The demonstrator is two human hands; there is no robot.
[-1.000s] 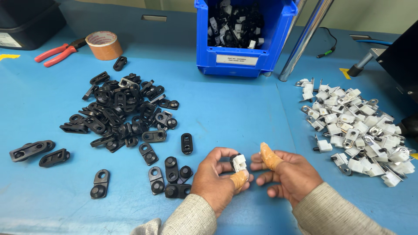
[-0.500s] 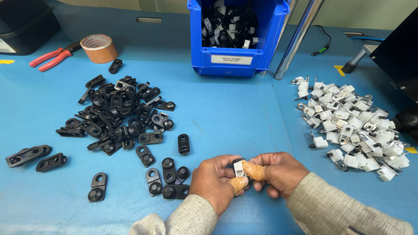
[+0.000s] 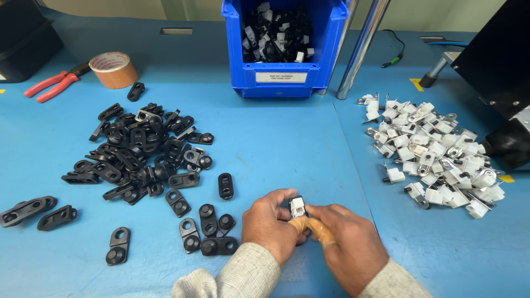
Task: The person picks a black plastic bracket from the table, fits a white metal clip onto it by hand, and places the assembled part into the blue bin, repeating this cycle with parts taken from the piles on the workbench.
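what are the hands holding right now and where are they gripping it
Both hands, left hand and right hand, pinch one small black-and-white part between fingertips, gripping its lower end and sides; its top shows above the fingers.

Blue counter (image 3: 287,143). On it: heap of black plastic brackets (image 3: 143,152) at left, strays toward the near edge; pile of white clips with metal tabs (image 3: 436,152) at right; blue bin (image 3: 284,47) of parts at the back; tape roll (image 3: 113,69); red-handled pliers (image 3: 52,85); metal pole (image 3: 361,47).
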